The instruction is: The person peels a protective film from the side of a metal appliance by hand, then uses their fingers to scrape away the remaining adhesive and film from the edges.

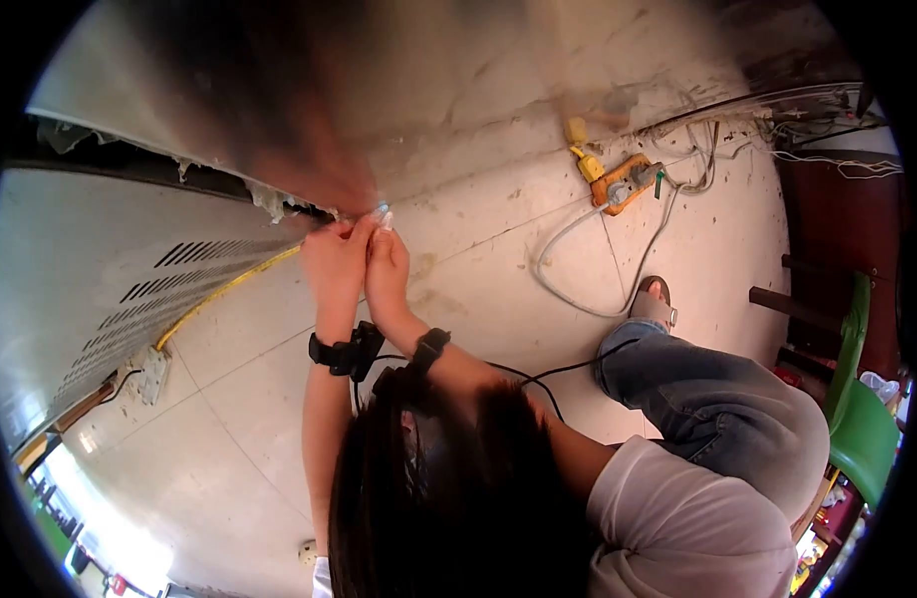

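Note:
My left hand [335, 261] and my right hand [387, 271] are close together, side by side, at the end of a dark gap along the metal cabinet [209, 239]. Fingers of both hands are closed in a pinch. At the fingertips shows a small whitish, pale-blue piece [382, 211], too small and blurred to name. Which hand bears it is hard to say. A yellow cable [229, 286] runs along the cabinet's lower edge up to the left hand. Ragged pale scraps [269, 202] hang from the gap beside the hands. Black straps [347, 351] sit on both wrists.
An orange power strip [623, 184] with plugs and a yellow plug [588, 164] lies on the tiled floor [458, 239]. Its grey cord [553, 279] loops toward my foot. A white socket box [153, 374] is at lower left, a green chair [862, 429] at right.

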`<state>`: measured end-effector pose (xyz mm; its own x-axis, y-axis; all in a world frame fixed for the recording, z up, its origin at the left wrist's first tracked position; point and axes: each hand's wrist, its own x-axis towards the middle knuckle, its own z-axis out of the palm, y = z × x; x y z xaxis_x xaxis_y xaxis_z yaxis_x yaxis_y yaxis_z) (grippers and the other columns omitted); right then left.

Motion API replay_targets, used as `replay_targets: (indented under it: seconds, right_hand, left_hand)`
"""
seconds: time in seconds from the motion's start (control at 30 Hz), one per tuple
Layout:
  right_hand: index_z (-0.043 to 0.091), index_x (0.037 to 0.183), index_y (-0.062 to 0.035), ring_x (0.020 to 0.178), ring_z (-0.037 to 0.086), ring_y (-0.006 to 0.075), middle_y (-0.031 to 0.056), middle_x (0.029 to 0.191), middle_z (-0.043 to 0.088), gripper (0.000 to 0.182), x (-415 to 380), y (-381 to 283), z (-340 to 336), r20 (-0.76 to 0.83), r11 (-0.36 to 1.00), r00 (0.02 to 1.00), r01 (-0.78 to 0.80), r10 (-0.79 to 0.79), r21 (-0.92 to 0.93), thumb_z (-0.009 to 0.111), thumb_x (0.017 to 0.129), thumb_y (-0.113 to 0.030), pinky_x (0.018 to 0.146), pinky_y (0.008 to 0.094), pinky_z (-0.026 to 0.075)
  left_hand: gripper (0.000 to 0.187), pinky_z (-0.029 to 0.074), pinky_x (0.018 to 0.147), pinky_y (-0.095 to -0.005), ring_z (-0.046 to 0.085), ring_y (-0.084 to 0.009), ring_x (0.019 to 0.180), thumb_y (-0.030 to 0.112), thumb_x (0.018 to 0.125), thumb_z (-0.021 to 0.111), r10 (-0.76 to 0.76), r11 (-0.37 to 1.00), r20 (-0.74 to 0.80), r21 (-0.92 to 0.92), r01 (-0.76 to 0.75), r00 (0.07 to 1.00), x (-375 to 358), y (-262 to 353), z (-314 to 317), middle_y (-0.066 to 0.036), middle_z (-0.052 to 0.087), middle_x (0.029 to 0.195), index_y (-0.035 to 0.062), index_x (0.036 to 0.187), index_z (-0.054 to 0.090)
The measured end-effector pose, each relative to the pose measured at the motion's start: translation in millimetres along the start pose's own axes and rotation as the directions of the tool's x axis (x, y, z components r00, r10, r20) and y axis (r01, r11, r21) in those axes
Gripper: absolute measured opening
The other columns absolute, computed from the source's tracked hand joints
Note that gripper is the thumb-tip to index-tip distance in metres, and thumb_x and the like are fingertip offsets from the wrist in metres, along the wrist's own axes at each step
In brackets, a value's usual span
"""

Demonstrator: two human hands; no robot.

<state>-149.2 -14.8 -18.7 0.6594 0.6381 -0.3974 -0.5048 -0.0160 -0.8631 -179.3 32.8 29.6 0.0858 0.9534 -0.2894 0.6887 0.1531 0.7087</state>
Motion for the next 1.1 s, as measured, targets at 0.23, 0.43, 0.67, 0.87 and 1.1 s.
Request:
replay_targets:
  seconds: [0.23, 0.43, 0.67, 0.87, 1.1]
  right_hand:
    - [0.05, 0.08, -0.004, 0.055, 0.041, 0.0083, -0.0006, 0.064, 0.045, 0.035, -2.7, -18.7, -33.3, 0.102, 0.98, 0.975, -0.199, 0.195, 0.025, 0.031, 0.096, -0.028, 0.051, 0.0221, 0.035]
    - [0.052, 0.097, -0.0031, 0.061, 0.047, 0.0099, 0.0033, 0.075, 0.053, 0.036, 7.4, -28.5, -40.4, 0.062, 0.993, 0.996, -0.065, 0.072, -0.099, 0.029, 0.095, -0.03, 0.053, 0.0236, 0.039]
    - [0.051, 0.101, -0.0054, 0.063, 0.044, 0.0068, 0.0003, 0.077, 0.051, 0.033, 15.9, -17.8, -38.9, 0.095, 0.991, 0.992, -0.067, 0.078, -0.114, 0.032, 0.095, -0.033, 0.056, 0.0213, 0.038]
    - [0.047, 0.094, -0.0052, 0.065, 0.039, 0.007, -0.0007, 0.074, 0.043, 0.034, 12.1, -9.6, -14.9, 0.061, 0.997, 0.996, -0.069, 0.071, -0.04, 0.035, 0.094, -0.037, 0.059, 0.0217, 0.036]
    - [0.04, 0.084, -0.0057, 0.073, 0.037, 0.0095, 0.001, 0.079, 0.041, 0.038, 29.1, 8.2, 3.7, 0.036, 0.994, 0.999, -0.02, 0.016, 0.105, 0.038, 0.093, -0.042, 0.067, 0.0236, 0.036]
  left_hand:
    - [0.025, 0.043, 0.052, -0.031, 0.056, -0.0227, 0.054, 0.023, 0.076, 0.065, 0.156, 0.956, -0.144, -0.227, -0.186, 0.977, -1.1, -26.4, 20.5, -0.013, 0.06, 0.062, -0.0014, 0.073, 0.062]
    - [0.021, 0.042, 0.051, -0.0299, 0.054, -0.0209, 0.052, 0.016, 0.08, 0.062, 0.343, 0.914, -0.194, -0.159, -0.374, 0.919, -5.6, -30.1, 22.2, -0.012, 0.057, 0.062, -0.0014, 0.071, 0.054]
    - [0.022, 0.04, 0.049, -0.0288, 0.047, -0.0184, 0.05, 0.013, 0.081, 0.06, 0.349, 0.898, -0.211, -0.202, -0.39, 0.913, -9.6, -32.2, 24.0, -0.011, 0.051, 0.059, -0.0009, 0.068, 0.048]
    - [0.02, 0.036, 0.048, -0.0272, 0.041, -0.0151, 0.05, 0.012, 0.082, 0.059, 0.305, 0.908, -0.227, -0.223, -0.354, 0.925, -13.4, -36.1, 27.2, -0.009, 0.046, 0.058, -0.0006, 0.07, 0.048]
    - [0.024, 0.033, 0.05, -0.0252, 0.035, -0.0099, 0.055, 0.017, 0.087, 0.053, 0.173, 0.897, -0.238, -0.363, -0.253, 0.956, -13.5, -41.9, 37.9, -0.003, 0.043, 0.057, -0.0003, 0.071, 0.047]
